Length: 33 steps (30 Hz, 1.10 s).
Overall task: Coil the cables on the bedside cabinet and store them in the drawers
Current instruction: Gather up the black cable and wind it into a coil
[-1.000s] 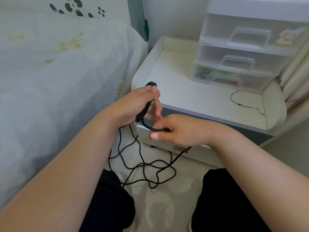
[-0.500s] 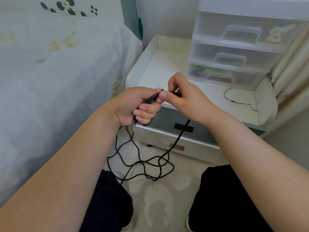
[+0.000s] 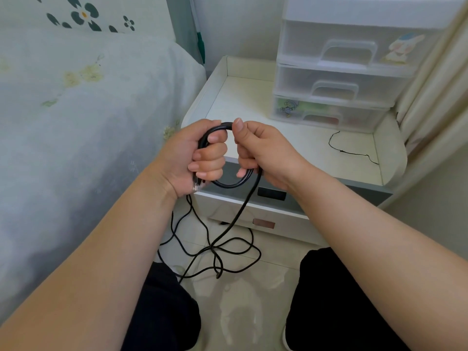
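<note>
Centrally, both hands hold one round loop of smooth black cable in front of the bedside cabinet.

Left hand has fingers curled tight round the black cable; right hand pinches the loop's top and grips its lower arc. Slack hangs tangled over glossy floor tiles. A thin black wire lies on the matte white bedside cabinet, below translucent plastic drawers at upper right.
</note>
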### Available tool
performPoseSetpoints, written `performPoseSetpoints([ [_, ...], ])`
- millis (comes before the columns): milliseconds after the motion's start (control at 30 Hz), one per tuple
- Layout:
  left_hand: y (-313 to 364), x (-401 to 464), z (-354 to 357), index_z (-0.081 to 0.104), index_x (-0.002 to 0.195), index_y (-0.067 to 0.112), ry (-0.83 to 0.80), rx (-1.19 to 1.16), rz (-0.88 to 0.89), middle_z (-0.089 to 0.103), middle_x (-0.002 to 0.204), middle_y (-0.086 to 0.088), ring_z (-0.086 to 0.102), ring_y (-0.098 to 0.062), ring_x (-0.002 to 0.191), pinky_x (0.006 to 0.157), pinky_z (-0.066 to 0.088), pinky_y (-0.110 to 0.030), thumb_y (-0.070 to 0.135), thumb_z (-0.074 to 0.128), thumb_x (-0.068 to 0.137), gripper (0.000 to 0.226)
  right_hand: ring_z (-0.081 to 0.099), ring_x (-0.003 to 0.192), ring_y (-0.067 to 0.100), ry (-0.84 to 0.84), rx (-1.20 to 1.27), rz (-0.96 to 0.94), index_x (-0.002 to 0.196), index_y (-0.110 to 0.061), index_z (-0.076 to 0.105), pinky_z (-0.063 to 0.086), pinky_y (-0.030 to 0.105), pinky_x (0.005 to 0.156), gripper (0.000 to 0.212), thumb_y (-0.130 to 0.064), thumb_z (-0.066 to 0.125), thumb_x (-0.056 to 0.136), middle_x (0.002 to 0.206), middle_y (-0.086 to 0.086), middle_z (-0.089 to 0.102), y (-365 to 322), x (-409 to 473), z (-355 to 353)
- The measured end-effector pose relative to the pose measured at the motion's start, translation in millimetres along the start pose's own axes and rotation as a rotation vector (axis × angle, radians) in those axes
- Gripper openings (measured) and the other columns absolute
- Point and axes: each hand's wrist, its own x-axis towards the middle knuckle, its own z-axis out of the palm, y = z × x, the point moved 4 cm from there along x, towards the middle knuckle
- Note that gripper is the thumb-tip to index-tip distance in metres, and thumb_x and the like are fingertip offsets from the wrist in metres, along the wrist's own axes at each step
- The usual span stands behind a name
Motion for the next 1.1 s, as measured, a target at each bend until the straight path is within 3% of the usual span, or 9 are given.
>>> performPoseSetpoints([
  [167,-3.8,0.5,7.9,0.04,0.06,0.019,-0.031,0.026,0.016,0.028,0.036,0.01,0.024,-0.002,0.028,0.034,0.018,-0.018,0.044,0.035,0.095,0.044,0.043,0.037,0.013,0.119,-0.24,-0.113,0.07,-0.016,0.041,0.051,0.035,0.048,0.037,-0.042,0.043,0.097,0.054,0.003,0.04,0.8,1.7,-4.1],
  [233,-4.2,-0.4,11.8,0.041,0.062,0.019,-0.05,0.051,0.012,0.028,0.038,0.011,0.021,-0.002,0.03,0.034,0.018,-0.018,0.049,0.033,0.095,0.045,0.056,0.039,0.016,0.182,-0.417,-0.167,0.069,-0.016,0.044,0.047,0.032,0.052,0.042,-0.048,0.04,0.097,0.05,0.004,0.051,2.4,0.9,-7.7],
  [333,-3.4,-2.3,13.9,0.043,0.062,0.02,-0.022,0.095,0.0,0.026,0.039,0.012,0.009,-0.007,0.036,0.033,0.017,-0.016,0.048,0.03,0.097,0.046,0.06,0.044,0.014,0.181,-0.524,-0.204,0.071,-0.006,0.053,0.042,0.023,0.049,0.051,-0.048,0.039,0.097,0.05,0.001,0.06,0.0,0.6,-13.9],
  [400,-3.5,-4.0,14.2,0.043,0.061,0.02,-0.007,0.128,-0.005,0.025,0.038,0.012,0.006,-0.008,0.038,0.032,0.018,-0.015,0.047,0.031,0.096,0.046,0.06,0.047,0.017,0.108,-0.48,-0.207,0.07,-0.005,0.055,0.035,0.013,0.042,0.049,-0.041,0.039,0.099,0.055,0.007,0.062,-4.3,1.3,-16.1],
  [567,-3.1,-8.1,15.0,0.047,0.062,0.021,-0.055,0.134,0.04,0.019,0.042,0.011,0.008,-0.008,0.037,0.033,0.019,-0.014,0.047,0.033,0.094,0.044,0.06,0.044,0.02,0.068,-0.241,-0.135,0.071,-0.01,0.05,0.032,0.012,0.036,0.045,-0.035,0.028,0.103,0.06,0.012,0.06,-7.4,1.9,-19.9],
  [833,-1.1,-3.4,15.6,0.046,0.07,0.018,-0.032,-0.121,0.144,0.031,0.046,0.01,0.011,-0.007,0.039,0.037,0.015,-0.018,0.042,0.026,0.101,0.044,0.05,0.04,0.013,0.349,-0.254,-0.057,0.087,-0.013,0.046,0.042,0.021,0.035,0.035,-0.036,0.025,0.103,0.059,0.007,0.05,22.8,4.9,-5.3],
  [900,-2.0,-2.2,17.8,0.045,0.074,0.016,-0.059,-0.154,0.164,0.032,0.049,0.009,0.012,-0.007,0.039,0.039,0.015,-0.018,0.039,0.025,0.102,0.041,0.054,0.048,0.018,0.35,-0.126,0.047,0.096,-0.009,0.049,0.05,0.025,0.041,0.042,-0.04,0.021,0.103,0.067,0.011,0.054,35.2,1.7,6.3],
  [1000,-0.9,-0.2,17.5,0.042,0.077,0.016,-0.051,-0.146,0.215,0.033,0.051,0.009,0.012,-0.007,0.04,0.039,0.019,-0.018,0.038,0.022,0.103,0.04,0.055,0.049,0.016,0.242,0.041,0.238,0.1,-0.005,0.054,0.054,0.03,0.056,0.059,-0.048,0.014,0.101,0.062,0.008,0.057,56.1,-6.4,26.5],
  [1100,8.7,0.6,9.8,0.042,0.078,0.017,0.0,-0.166,0.309,0.034,0.052,0.009,0.02,-0.005,0.036,0.039,0.022,-0.017,0.036,0.024,0.103,0.037,0.052,0.054,0.015,0.153,0.088,0.423,0.105,-0.011,0.048,0.053,0.033,0.064,0.043,-0.046,0.023,0.101,0.067,0.005,0.054,78.3,-18.2,44.4],
])
